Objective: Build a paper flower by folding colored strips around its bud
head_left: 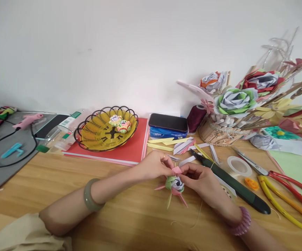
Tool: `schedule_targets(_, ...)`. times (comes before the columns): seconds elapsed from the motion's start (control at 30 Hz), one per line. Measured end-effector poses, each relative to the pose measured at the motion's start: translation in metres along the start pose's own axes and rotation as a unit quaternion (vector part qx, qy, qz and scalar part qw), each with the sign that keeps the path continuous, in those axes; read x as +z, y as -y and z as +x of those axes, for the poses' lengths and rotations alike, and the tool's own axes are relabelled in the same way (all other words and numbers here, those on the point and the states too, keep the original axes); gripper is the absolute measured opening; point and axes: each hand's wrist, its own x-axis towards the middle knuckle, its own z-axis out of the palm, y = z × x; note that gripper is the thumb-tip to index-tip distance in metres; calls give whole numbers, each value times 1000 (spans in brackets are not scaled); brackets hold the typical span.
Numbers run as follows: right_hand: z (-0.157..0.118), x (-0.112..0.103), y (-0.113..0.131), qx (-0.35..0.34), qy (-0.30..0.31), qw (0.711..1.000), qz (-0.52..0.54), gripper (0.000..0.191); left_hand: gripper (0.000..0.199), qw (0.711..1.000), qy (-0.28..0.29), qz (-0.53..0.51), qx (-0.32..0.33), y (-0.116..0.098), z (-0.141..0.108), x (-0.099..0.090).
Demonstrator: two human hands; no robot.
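A small paper flower (176, 184) in white, green and pink lies low over the wooden table, with narrow pink and green strips sticking out around it. At its top edge is a folded pink paper piece (177, 170). My left hand (157, 165) pinches this piece from the left, thumb and fingertips pressed together. From the right, my right hand (199, 179) grips the same piece between thumb and forefinger. A thin pale thread (198, 216) trails on the table below my right hand.
A yellow basket (95, 139) with two small paper flowers stands on red paper (140, 139). Behind my hands are a phone (168, 122) and paper strips (161, 146). Rightward lie a green-handled tool (237, 184), tape (239, 166), scissors (292, 177) and a flower arrangement (236, 101).
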Motion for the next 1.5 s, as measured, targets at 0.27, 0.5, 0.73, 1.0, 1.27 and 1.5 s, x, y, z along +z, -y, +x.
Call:
schedule_targets(0.27,-7,-5,3,-184,-138,966,-118,10,43,996,-28,-81,16,-14,-4,-3)
schedule_targets(0.5,-11,-12,4,-407,-129,859,-282,24,24,994,41,-102,-6,-15,-6,-2)
schedule_targets(0.73,-12,-15,10,-409,-274,805,-331,25,4,978,-126,28,162,-17,-15,8)
schedule_targets(1.0,-14,-5,27,-59,-101,992,-52,29,17,817,-267,255,442,-7,-18,9)
schedule_targets(1.27,-11,-1,20,-11,-86,993,82,30,13,803,-270,277,453,2,-18,13)
schedule_targets(1.5,-9,0,21,-38,-121,992,14,31,12,861,-249,179,406,2,-17,15)
